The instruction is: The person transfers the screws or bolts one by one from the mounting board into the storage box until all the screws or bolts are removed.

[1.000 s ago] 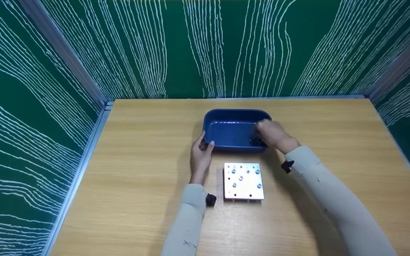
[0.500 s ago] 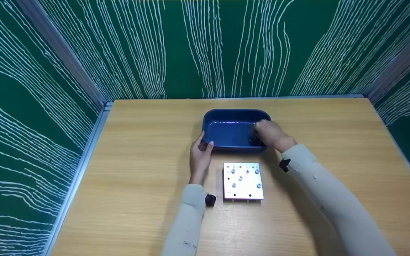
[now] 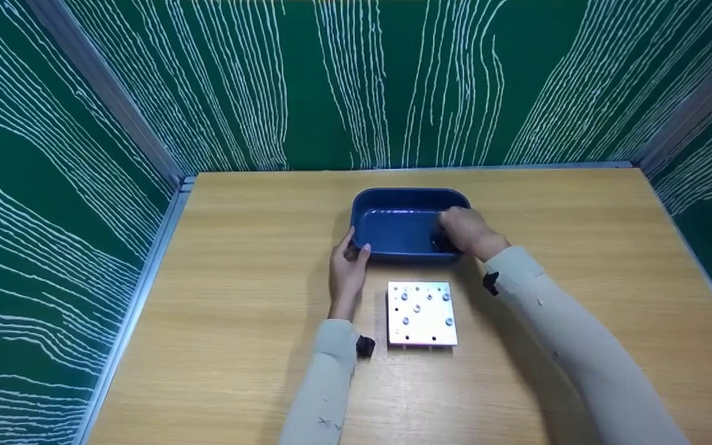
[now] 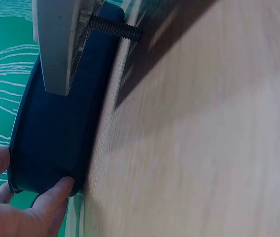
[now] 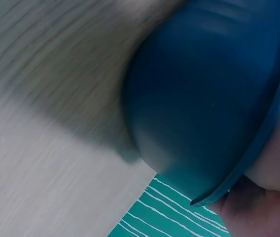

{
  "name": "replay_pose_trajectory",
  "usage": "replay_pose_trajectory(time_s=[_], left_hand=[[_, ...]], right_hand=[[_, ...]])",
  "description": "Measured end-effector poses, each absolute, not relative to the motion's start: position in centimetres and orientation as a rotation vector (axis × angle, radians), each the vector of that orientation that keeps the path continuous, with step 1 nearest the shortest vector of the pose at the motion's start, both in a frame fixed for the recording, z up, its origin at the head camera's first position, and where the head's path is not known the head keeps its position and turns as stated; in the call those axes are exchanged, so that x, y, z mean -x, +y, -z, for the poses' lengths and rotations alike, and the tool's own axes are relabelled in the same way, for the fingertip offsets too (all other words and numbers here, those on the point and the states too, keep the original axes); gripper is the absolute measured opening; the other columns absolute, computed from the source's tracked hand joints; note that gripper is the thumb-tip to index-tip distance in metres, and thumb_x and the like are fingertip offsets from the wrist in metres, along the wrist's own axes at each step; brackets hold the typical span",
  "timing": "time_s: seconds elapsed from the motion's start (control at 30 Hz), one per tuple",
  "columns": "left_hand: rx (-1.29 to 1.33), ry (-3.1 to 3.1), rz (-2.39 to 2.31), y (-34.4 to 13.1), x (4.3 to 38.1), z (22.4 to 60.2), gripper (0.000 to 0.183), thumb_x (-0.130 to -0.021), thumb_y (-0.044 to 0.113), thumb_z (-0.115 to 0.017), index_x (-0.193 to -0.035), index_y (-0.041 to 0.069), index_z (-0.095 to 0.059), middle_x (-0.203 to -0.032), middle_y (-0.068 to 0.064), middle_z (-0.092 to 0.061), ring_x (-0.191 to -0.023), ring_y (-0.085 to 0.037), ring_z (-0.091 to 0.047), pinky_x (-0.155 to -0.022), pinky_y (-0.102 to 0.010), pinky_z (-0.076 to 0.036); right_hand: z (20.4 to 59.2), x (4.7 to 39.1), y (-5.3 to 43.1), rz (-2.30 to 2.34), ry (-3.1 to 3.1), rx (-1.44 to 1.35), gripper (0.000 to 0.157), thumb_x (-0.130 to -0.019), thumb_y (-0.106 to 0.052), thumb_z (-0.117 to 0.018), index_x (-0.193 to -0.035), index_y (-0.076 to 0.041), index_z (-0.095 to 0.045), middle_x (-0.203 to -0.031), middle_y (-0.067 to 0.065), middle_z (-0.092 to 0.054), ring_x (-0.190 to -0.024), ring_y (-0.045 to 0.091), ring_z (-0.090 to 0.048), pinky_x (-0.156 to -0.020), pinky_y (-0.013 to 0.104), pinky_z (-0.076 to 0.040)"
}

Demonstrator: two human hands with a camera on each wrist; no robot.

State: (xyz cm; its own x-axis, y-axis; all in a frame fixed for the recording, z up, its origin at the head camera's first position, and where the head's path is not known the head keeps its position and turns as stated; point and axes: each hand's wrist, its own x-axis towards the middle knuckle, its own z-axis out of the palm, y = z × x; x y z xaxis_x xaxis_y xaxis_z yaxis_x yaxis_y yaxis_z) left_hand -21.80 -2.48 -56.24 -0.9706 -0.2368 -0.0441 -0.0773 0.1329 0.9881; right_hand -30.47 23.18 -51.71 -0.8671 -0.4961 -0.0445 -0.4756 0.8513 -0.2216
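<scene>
A blue plastic bin [image 3: 396, 235] stands toward the back of the table. My left hand [image 3: 347, 272] grips its near left corner, thumb against the front wall and fingers along the side; the left wrist view shows the thumb [image 4: 56, 190] pressing the outside. Over the right wall, my right hand [image 3: 470, 232] reaches into the bin. Its fingertips are down among small dark pieces [image 3: 442, 244], and I cannot tell what they hold. In front of the bin sits a square metal plate [image 3: 427, 321] with holes and several bolts through it.
In the left wrist view a dark threaded bolt [image 4: 115, 28] sticks out under the plate. The wooden table [image 3: 238, 278] is bounded by green walls [image 3: 306, 93] with white wavy lines. Metal rails [image 3: 133, 315] run along its edges.
My right forearm has shifted slightly left, while the hand stays down inside the bin's right end. My left hand keeps its grip on the corner; the plate stays put.
</scene>
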Motion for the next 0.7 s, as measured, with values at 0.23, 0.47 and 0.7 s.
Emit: replay_pose_trajectory(time_s=[0.23, 0.47, 0.7], left_hand=[[-0.329, -2.268, 1.974, -2.44, 21.76, 56.07, 0.055, -0.104, 0.018, -0.067, -0.157, 0.016, -0.052, -0.153, -0.019, -0.053, -0.137, -0.031, -0.058, -0.114, -0.041, -0.049], [-0.277, -2.206, 2.017, -2.42, 21.86, 56.13, 0.055, -0.104, 0.011, -0.066, -0.157, 0.009, -0.052, -0.15, -0.024, -0.051, -0.137, -0.036, -0.058, -0.114, -0.041, -0.049], [-0.333, -2.271, 1.974, -2.47, 21.9, 56.17, 0.055, -0.104, 0.017, -0.067, -0.157, 0.018, -0.053, -0.153, -0.017, -0.052, -0.138, -0.032, -0.057, -0.115, -0.041, -0.048]], right_hand=[[51.84, 30.8, 22.98, 0.343, 2.889, 0.715, 0.029, -0.101, 0.005, -0.053, -0.078, -0.005, -0.068, -0.066, 0.006, -0.06, -0.061, 0.022, -0.06, -0.058, 0.032, -0.045], [52.34, 31.08, 22.93, 0.316, 2.919, 0.783, 0.034, -0.1, 0.009, -0.051, -0.072, -0.004, -0.067, -0.062, 0.008, -0.061, -0.056, 0.02, -0.058, -0.053, 0.032, -0.045], [52.23, 31.14, 22.76, 0.511, 2.819, 0.601, 0.037, -0.102, 0.001, -0.046, -0.069, -0.008, -0.06, -0.059, 0.003, -0.052, -0.054, 0.02, -0.055, -0.053, 0.031, -0.038]])
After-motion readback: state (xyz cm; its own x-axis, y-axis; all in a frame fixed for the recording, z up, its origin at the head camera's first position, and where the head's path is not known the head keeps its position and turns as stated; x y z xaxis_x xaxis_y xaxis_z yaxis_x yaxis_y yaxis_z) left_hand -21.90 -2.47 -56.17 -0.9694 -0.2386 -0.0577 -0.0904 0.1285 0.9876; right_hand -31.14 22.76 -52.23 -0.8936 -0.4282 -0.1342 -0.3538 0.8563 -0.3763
